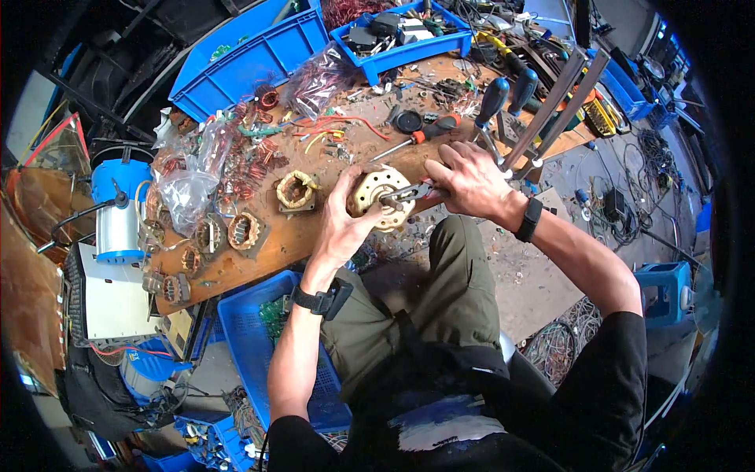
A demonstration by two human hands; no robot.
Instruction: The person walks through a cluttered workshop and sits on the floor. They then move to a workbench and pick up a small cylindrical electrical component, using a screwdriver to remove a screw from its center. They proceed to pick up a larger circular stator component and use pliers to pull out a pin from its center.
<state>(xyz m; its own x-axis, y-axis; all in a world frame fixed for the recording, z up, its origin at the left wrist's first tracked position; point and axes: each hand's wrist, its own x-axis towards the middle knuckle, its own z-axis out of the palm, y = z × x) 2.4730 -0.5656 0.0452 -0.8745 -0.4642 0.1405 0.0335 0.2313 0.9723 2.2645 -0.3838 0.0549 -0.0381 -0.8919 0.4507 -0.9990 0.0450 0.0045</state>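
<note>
My left hand (340, 228) grips a round, cream-coloured motor part (391, 178) by its left side, thumb across its face. A ring of dark holes runs around that face. In my right hand (472, 179), closed around the handles, is a pair of pliers (409, 193). Their jaws reach the middle of the round part, near my left thumb; whether they bite on anything there is too small to tell. The part is held over the bench's front edge. Just left of it on the wooden bench (295, 236) sits a stator with pale windings (296, 191).
Several more stators (246, 231) and a plastic bag (187, 195) lie at left. Behind my hands is an orange-handled screwdriver (440, 127). Metal uprights (562, 106) and blue-handled tools (494, 101) stand at right. Blue bins (252, 59) line the back; a blue crate (244, 338) sits below.
</note>
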